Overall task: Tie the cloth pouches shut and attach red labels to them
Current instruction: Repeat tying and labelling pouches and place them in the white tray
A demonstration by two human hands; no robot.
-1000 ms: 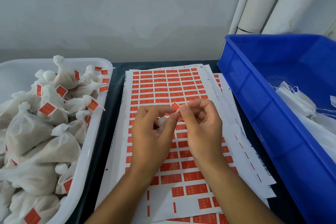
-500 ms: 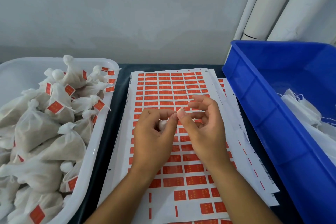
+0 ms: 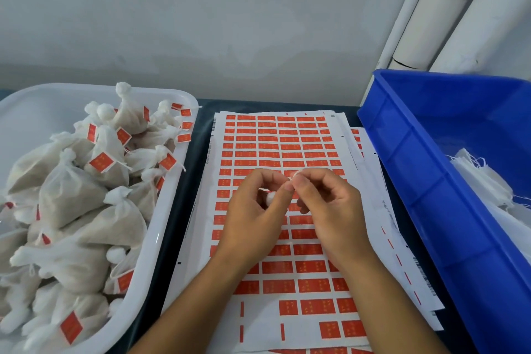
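While many tied, labelled pouches (image 3: pixel 86 210) already fill the white tray (image 3: pixel 161 238) at nine o'clock, untied bags (image 3: pixel 482 187) wait in the blue bin (image 3: pixel 416 181) at three o'clock. At centre, over the label sheets (image 3: pixel 275 141), the left hand (image 3: pixel 253 218) cups a pouch (image 3: pixel 270 198), fingers curled; the right hand (image 3: pixel 330 207) pinches something small at its top, likely string or label.

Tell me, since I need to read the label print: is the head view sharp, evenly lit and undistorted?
Head view: soft, even light, no glare on the label sheet; label print too soft to read; wide-angle bending curves the white tub and blue bin edges; both hands, left hand and right hand, cast only faint shadows.
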